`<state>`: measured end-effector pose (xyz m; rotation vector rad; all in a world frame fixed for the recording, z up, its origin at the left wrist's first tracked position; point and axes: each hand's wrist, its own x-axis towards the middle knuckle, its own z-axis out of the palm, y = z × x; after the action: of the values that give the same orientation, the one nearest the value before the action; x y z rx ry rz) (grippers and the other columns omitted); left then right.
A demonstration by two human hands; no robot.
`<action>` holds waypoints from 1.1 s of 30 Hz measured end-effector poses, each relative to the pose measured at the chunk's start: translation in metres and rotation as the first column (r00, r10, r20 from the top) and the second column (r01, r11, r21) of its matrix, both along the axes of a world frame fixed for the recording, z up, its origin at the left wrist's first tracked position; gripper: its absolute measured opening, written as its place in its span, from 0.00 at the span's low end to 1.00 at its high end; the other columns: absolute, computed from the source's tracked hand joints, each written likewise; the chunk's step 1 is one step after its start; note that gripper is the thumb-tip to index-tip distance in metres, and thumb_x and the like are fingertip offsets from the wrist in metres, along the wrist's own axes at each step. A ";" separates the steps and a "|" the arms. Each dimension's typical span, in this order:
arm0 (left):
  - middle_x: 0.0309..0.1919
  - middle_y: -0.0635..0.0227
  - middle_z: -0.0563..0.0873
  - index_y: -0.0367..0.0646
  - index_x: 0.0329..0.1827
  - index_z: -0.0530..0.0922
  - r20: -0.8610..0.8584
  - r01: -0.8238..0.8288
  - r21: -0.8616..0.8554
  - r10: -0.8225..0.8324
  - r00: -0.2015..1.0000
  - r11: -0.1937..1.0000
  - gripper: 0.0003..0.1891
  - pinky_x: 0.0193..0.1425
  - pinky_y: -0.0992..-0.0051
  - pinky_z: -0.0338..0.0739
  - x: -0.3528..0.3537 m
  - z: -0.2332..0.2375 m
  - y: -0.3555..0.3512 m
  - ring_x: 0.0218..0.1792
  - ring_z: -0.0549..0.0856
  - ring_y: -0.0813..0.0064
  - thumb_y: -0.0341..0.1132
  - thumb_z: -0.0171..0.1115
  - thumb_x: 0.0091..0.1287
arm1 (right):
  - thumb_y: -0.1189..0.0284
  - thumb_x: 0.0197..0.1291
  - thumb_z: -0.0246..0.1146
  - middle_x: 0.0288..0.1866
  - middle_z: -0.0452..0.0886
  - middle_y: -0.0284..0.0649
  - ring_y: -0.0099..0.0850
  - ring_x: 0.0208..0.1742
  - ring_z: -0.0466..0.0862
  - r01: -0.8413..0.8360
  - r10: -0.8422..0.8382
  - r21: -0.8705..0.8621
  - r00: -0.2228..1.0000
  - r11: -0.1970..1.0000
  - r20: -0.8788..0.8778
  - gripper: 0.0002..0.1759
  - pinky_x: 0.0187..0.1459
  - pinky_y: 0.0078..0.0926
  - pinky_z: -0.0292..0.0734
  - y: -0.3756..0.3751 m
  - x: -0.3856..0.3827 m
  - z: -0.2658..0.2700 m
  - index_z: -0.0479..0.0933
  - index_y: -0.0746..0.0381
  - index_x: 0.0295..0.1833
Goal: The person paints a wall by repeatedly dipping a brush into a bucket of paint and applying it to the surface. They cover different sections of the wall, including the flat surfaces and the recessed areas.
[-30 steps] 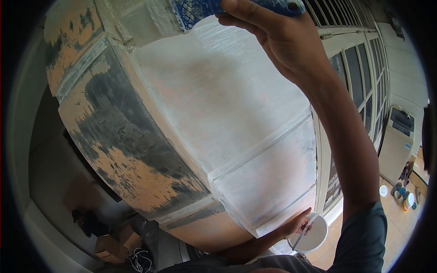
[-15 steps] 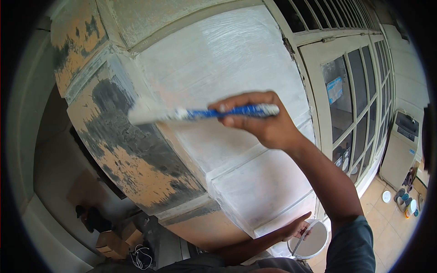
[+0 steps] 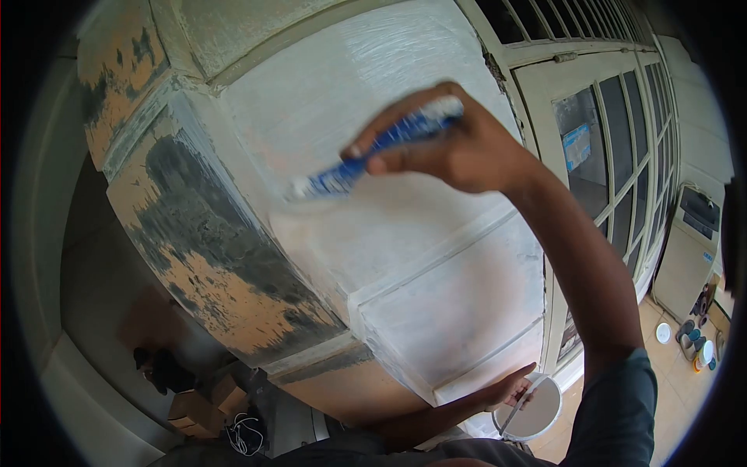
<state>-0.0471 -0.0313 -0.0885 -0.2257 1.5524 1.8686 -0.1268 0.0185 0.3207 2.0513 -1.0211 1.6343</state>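
My right hand [image 3: 436,140] is closed round the blue, paint-smeared handle of a paintbrush [image 3: 334,180], in front of the white-painted panel [image 3: 405,226]. The brush slants down to the left, and its pale bristle end is blurred against the white surface near the panel's left edge. Low in the view, my left hand [image 3: 515,389] grips the handle of a white bucket [image 3: 548,409]. Left of the white panel is a side face [image 3: 210,226] with dark grey and orange patches.
A barred, glazed door [image 3: 580,117] stands at the right, with a pale appliance [image 3: 689,249] beyond it. Shoes [image 3: 689,342] and a white lid [image 3: 663,333] lie on the tiles. Cardboard boxes [image 3: 194,412], a white cable [image 3: 246,434] and a dark figure [image 3: 163,370] show lower left.
My right hand has moved up and tilted the brush, from nearly level to slanting down-left. The bristle end has shifted right, from the patchy side's edge to the white panel. My left hand stays at the bucket.
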 end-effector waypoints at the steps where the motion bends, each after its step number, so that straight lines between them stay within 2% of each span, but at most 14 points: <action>1: 0.31 0.71 0.77 0.41 0.41 0.76 0.010 0.009 0.005 -0.009 1.000 1.000 0.41 0.50 0.75 0.70 0.000 -0.001 -0.001 0.36 0.76 0.78 0.72 0.30 0.65 | 0.65 0.51 0.72 0.37 0.86 0.40 0.29 0.40 0.84 0.043 -0.046 0.033 0.996 0.999 0.072 0.12 0.48 0.24 0.76 0.007 0.013 0.020 0.85 0.57 0.40; 3: 0.31 0.71 0.76 0.42 0.41 0.76 0.026 0.022 0.021 -0.022 0.999 1.000 0.41 0.50 0.74 0.69 -0.001 -0.005 -0.003 0.36 0.76 0.78 0.72 0.29 0.65 | 0.67 0.53 0.70 0.37 0.86 0.41 0.28 0.38 0.84 0.025 -0.014 -0.168 0.998 0.985 0.061 0.11 0.46 0.24 0.77 -0.006 0.015 0.050 0.85 0.59 0.41; 5: 0.31 0.71 0.76 0.42 0.41 0.76 0.009 0.034 0.016 -0.034 0.999 0.999 0.40 0.50 0.74 0.69 0.001 -0.002 -0.004 0.35 0.75 0.78 0.72 0.29 0.65 | 0.71 0.60 0.65 0.37 0.83 0.42 0.25 0.38 0.80 -0.067 0.084 -0.106 0.982 0.992 0.170 0.12 0.42 0.19 0.75 0.006 0.029 0.082 0.79 0.68 0.46; 6: 0.31 0.71 0.76 0.42 0.41 0.76 0.003 0.040 0.013 -0.040 0.999 0.999 0.40 0.49 0.74 0.69 0.002 -0.002 -0.003 0.35 0.75 0.78 0.72 0.29 0.65 | 0.73 0.59 0.66 0.33 0.84 0.40 0.23 0.32 0.79 -0.042 0.082 -0.140 0.950 0.989 0.300 0.10 0.37 0.18 0.74 0.005 0.039 0.084 0.81 0.67 0.43; 8: 0.30 0.71 0.76 0.42 0.41 0.77 0.002 0.018 -0.013 -0.018 1.000 1.000 0.40 0.50 0.74 0.69 0.003 -0.004 -0.004 0.35 0.75 0.78 0.72 0.30 0.65 | 0.71 0.59 0.66 0.34 0.84 0.40 0.24 0.31 0.80 -0.128 0.182 -0.217 0.951 0.968 0.250 0.11 0.36 0.18 0.74 0.002 0.036 0.075 0.81 0.66 0.44; 10: 0.30 0.70 0.76 0.41 0.41 0.77 -0.001 -0.007 -0.027 0.007 1.000 1.000 0.40 0.49 0.74 0.69 0.003 -0.007 -0.004 0.35 0.75 0.77 0.72 0.32 0.64 | 0.70 0.59 0.66 0.34 0.84 0.40 0.24 0.30 0.81 -0.123 0.175 -0.224 0.957 0.967 0.232 0.12 0.35 0.18 0.75 -0.002 0.036 0.068 0.81 0.66 0.44; 12: 0.30 0.68 0.76 0.40 0.42 0.77 -0.004 -0.037 -0.025 0.037 0.999 0.999 0.40 0.48 0.74 0.70 0.003 -0.009 -0.003 0.34 0.75 0.77 0.72 0.34 0.64 | 0.68 0.59 0.67 0.34 0.85 0.40 0.24 0.30 0.81 -0.027 0.067 -0.161 0.966 0.987 0.249 0.13 0.35 0.17 0.77 -0.005 0.039 0.061 0.82 0.65 0.44; 15: 0.30 0.66 0.76 0.38 0.43 0.76 -0.015 -0.039 -0.056 0.038 0.999 0.998 0.40 0.45 0.74 0.71 0.006 0.005 -0.002 0.33 0.76 0.76 0.72 0.35 0.64 | 0.69 0.54 0.69 0.36 0.86 0.41 0.26 0.34 0.84 -0.046 0.122 -0.407 0.979 0.912 0.162 0.11 0.42 0.23 0.78 -0.029 0.028 0.020 0.85 0.61 0.42; 16: 0.30 0.66 0.77 0.38 0.42 0.76 -0.029 -0.070 -0.061 0.069 0.997 0.996 0.40 0.43 0.75 0.72 0.006 0.004 -0.001 0.32 0.76 0.76 0.72 0.36 0.64 | 0.71 0.55 0.69 0.35 0.86 0.41 0.23 0.32 0.84 -0.069 0.136 -0.405 0.981 0.912 0.138 0.09 0.37 0.20 0.79 -0.025 0.027 0.006 0.84 0.62 0.41; 20: 0.29 0.67 0.76 0.38 0.40 0.76 0.001 -0.029 -0.077 0.029 1.000 0.997 0.40 0.44 0.75 0.71 0.007 -0.007 -0.002 0.32 0.76 0.76 0.73 0.37 0.63 | 0.75 0.55 0.69 0.37 0.86 0.42 0.21 0.35 0.85 -0.158 0.169 -0.060 0.932 0.986 0.321 0.08 0.36 0.16 0.79 -0.008 0.028 -0.061 0.84 0.63 0.41; 23: 0.26 0.70 0.75 0.43 0.33 0.74 -0.028 -0.011 -0.077 0.009 1.000 0.997 0.37 0.44 0.75 0.70 0.008 0.000 0.003 0.29 0.74 0.78 0.73 0.36 0.63 | 0.78 0.54 0.68 0.38 0.86 0.42 0.25 0.39 0.85 -0.326 0.318 -0.040 0.879 0.945 0.354 0.07 0.42 0.21 0.80 -0.005 0.025 -0.106 0.84 0.64 0.40; 29: 0.23 0.70 0.74 0.45 0.31 0.73 -0.029 0.029 -0.085 -0.032 0.999 0.996 0.35 0.42 0.75 0.71 0.005 -0.011 0.006 0.25 0.73 0.78 0.71 0.34 0.65 | 0.80 0.48 0.71 0.39 0.86 0.42 0.31 0.41 0.86 -0.333 0.307 0.100 0.928 0.938 0.213 0.09 0.49 0.27 0.80 0.018 -0.007 -0.136 0.84 0.63 0.38; 30: 0.23 0.70 0.74 0.45 0.32 0.73 -0.014 0.009 -0.098 -0.010 1.000 0.995 0.36 0.42 0.75 0.71 0.005 -0.013 0.006 0.25 0.74 0.77 0.71 0.35 0.65 | 0.79 0.45 0.73 0.37 0.85 0.47 0.36 0.41 0.86 -0.322 0.290 0.091 0.921 0.942 0.259 0.10 0.46 0.33 0.83 0.021 -0.013 -0.138 0.84 0.61 0.36; 33: 0.23 0.69 0.75 0.44 0.31 0.73 0.004 -0.012 -0.089 0.013 1.000 0.996 0.36 0.41 0.75 0.71 0.005 -0.013 0.005 0.25 0.74 0.77 0.72 0.36 0.64 | 0.79 0.45 0.73 0.37 0.85 0.47 0.36 0.41 0.86 -0.344 0.316 0.066 0.911 0.937 0.266 0.10 0.46 0.33 0.83 0.019 -0.027 -0.139 0.85 0.61 0.36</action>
<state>-0.0420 -0.0264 -0.1015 -0.2803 1.6360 1.8093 -0.1533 0.0379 0.1821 2.2288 -0.8933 2.0973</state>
